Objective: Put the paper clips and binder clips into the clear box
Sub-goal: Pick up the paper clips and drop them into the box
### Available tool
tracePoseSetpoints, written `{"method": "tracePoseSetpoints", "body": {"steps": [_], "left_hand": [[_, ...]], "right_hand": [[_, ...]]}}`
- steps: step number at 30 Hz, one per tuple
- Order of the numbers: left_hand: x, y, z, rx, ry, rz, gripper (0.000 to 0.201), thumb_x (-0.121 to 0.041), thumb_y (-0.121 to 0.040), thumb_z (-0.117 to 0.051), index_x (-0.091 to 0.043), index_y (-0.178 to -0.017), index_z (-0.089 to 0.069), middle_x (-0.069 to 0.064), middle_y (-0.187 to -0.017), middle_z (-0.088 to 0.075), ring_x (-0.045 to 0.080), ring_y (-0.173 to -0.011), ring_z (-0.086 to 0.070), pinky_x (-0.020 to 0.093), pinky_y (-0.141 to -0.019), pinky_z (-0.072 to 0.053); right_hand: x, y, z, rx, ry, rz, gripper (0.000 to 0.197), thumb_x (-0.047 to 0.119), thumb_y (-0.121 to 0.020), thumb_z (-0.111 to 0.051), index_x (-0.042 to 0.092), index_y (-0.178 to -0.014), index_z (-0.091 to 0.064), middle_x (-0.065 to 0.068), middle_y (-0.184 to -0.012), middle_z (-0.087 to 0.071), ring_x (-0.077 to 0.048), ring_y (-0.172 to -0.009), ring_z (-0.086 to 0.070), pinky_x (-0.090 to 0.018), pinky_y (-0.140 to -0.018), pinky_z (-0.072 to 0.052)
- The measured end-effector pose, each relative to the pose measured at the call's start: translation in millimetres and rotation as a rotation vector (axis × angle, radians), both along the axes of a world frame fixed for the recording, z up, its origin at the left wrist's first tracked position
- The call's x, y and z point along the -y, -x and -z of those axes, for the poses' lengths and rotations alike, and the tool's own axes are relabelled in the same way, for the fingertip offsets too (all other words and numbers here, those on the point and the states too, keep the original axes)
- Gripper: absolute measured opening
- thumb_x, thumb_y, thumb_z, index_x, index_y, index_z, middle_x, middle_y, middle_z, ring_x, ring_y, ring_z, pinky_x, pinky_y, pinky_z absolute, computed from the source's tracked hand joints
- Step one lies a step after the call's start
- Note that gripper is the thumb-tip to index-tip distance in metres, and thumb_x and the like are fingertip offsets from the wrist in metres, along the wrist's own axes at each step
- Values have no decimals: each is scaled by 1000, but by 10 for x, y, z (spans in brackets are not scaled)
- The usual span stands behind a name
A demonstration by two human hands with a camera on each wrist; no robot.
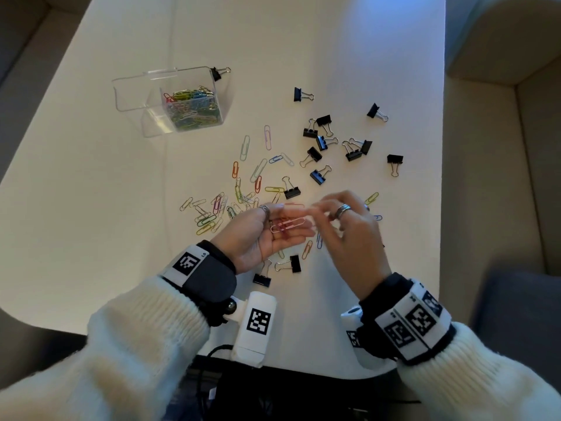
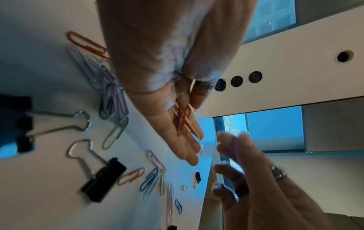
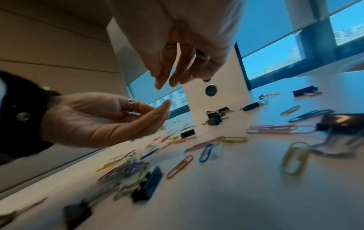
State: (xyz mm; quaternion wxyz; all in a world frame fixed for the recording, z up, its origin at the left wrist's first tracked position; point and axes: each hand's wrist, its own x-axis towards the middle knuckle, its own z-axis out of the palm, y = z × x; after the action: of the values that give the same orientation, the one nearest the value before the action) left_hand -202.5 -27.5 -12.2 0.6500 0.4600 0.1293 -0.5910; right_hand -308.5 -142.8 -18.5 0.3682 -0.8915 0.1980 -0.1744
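The left hand [image 1: 261,235], palm up at lower centre, is cradling light, slippery paper clips [image 1: 287,225]; the right hand [image 1: 353,235], fingers loose, is hovering beside. Clear box [image 1: 133,86] waiting upper left.

White table [image 1: 91,208], clear box [image 1: 170,100] at its far left, coloured paper clips [image 1: 243,183] scattered near-right of the box, black binder clips [image 1: 334,141] further right

1. We take the clear box [image 1: 170,100] as landmark, far left on the table [image 1: 91,192].
2. Right of it lie scattered binder clips [image 1: 334,144].
3. Nearer us than the box lie loose paper clips [image 1: 230,196].
4. Inside it lies a heap of paper clips.
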Motion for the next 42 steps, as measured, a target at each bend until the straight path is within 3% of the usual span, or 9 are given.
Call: {"method": "tracePoseSetpoints", "body": {"steps": [3, 6, 8, 13, 19, 26, 34, 37, 42], "left_hand": [[-34, -65, 8, 15, -18, -17, 41, -19, -99, -29, 2, -93, -64, 16, -79, -71, 23, -72, -71, 29, -73, -56], [-75, -101, 48, 10, -32, -45, 39, -18, -99, -30, 3, -94, -62, 17, -80, -71, 24, -74, -71, 30, -75, -56], [-98, -118, 86, 10, -42, -55, 38, -17, -99, -30, 3, -95, -62, 17, -81, -71, 25, -76, -71, 31, -78, -54], [-115, -124, 144, 28, -72, -53, 37, -16, -99, -30, 2, -94, -62, 16, -80, -71, 25, -75, -71, 29, -74, -56], [-87, -128, 157, 24, -72, -46, 38, -15, -98, -29, 2, -92, -63, 15, -79, -72, 24, -73, -71, 29, -74, -56], [-59, -155, 148, 15, -38, -61, 38, -16, -98, -29, 2, -95, -63, 16, -80, -72, 24, -76, -71, 29, -75, -56], [-85, -108, 157, 15, -33, -87, 39, -16, -99, -29, 2, -94, -63, 16, -81, -72, 24, -76, -71, 29, -77, -55], [-81, -95, 175, 13, -38, -81, 38, -15, -98, -29, 1, -95, -63, 16, -84, -71, 24, -77, -71, 30, -79, -54], [-12, -53, 173, -5, -29, -72, 34, -14, -98, -31, 1, -99, -62, 16, -91, -68, 20, -80, -67, 33, -81, -54]], "right_hand": [[259, 28, 17, -193, -73, 54, 17, 24, -90, -54, 15, -104, -60, 2, -105, -52, -5, -88, -51, -16, -84, -45], [430, 78, 116, -639, 56, -136, 50, 43, -82, -61, 25, -126, -48, 3, -129, -39, -16, -119, -35, -34, -104, -31], [453, 81, 164, -721, 105, -266, 63, 47, -74, -68, 31, -130, -44, 6, -132, -34, -19, -122, -27, -37, -105, -25], [454, -11, 224, -645, -11, -375, 45, 27, -70, -76, 25, -111, -60, 5, -115, -43, -16, -109, -34, -29, -95, -31], [476, -117, 242, -591, -40, -414, 21, 21, -76, -72, 14, -95, -68, 6, -89, -49, -9, -86, -41, -10, -69, -31], [438, -150, 194, -705, 55, -417, 22, 27, -86, -60, 11, -100, -62, 6, -93, -42, -10, -80, -44, -19, -73, -36], [413, -74, 198, -746, 285, -472, 25, 34, -92, -48, 12, -100, -56, -3, -110, -48, -17, -107, -44, -24, -90, -37], [393, -29, 151, -597, 195, -404, 20, 31, -91, -50, 12, -95, -55, 0, -101, -47, -11, -90, -42, -24, -84, -40], [141, -165, 23, -243, 58, -325, 15, 27, -85, -62, 13, -82, -57, 7, -87, -47, 5, -66, -39, -8, -64, -33]]}}
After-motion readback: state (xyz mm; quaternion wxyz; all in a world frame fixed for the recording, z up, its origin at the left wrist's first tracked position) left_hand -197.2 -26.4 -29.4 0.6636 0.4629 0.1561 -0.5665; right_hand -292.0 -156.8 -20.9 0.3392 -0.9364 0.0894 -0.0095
